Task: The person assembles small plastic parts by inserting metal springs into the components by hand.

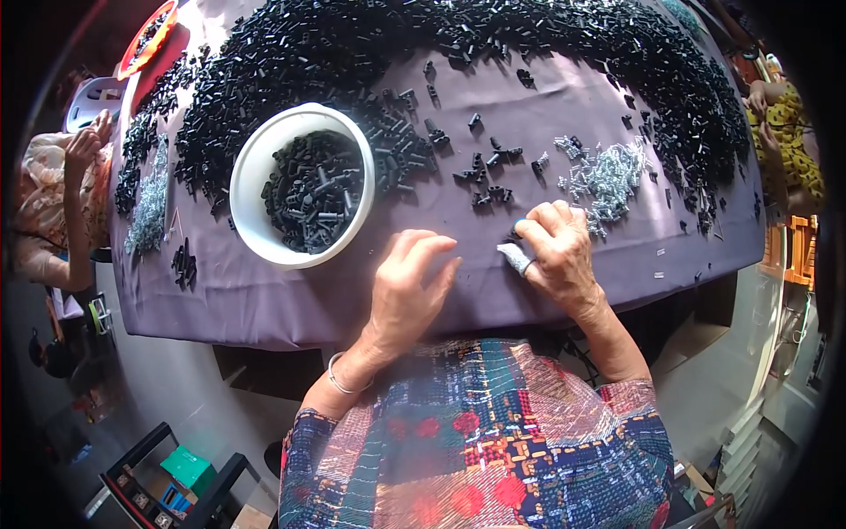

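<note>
My left hand [408, 286] is over the near part of the table, slightly blurred, with thumb and fingers apart and nothing visible in them. To its right, my right hand [561, 251] has its fingers curled toward the thumb. A grey cover [515, 258] wraps that thumb, and a blue band shows at a fingertip. Something small and dark shows by the fingertips, too small to name. Just beyond this hand lies a pile of small shiny metal pins [610, 181]. Several loose black plastic parts [491, 167] lie in front of both hands.
A white bucket [245, 225] partly filled with black parts stands left of my hands. A large heap of black parts [264, 70] curves across the far side of the purple-grey tablecloth [441, 313]. Other people sit at the left [66, 203] and right [784, 145] edges.
</note>
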{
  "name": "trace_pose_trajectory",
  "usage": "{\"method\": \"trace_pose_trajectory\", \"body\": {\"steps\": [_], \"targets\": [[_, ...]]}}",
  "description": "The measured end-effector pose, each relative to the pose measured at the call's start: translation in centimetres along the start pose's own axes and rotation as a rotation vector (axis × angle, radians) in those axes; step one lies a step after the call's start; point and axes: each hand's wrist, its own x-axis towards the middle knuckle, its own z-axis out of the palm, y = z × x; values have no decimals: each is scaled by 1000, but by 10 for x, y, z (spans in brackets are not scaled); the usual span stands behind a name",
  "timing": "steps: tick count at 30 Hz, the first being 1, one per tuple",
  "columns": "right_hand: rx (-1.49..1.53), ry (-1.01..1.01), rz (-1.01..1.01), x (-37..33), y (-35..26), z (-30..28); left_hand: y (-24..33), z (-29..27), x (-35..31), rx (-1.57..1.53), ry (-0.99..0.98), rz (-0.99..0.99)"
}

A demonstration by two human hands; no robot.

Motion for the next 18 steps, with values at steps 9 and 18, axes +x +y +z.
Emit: {"method": "trace_pose_trajectory", "body": {"steps": [9,18], "targets": [[-129,-32,6,45,20,12,1,22,6,181,-74,86],[30,180,0,40,8,14,4,16,5,-639,19,-436]]}}
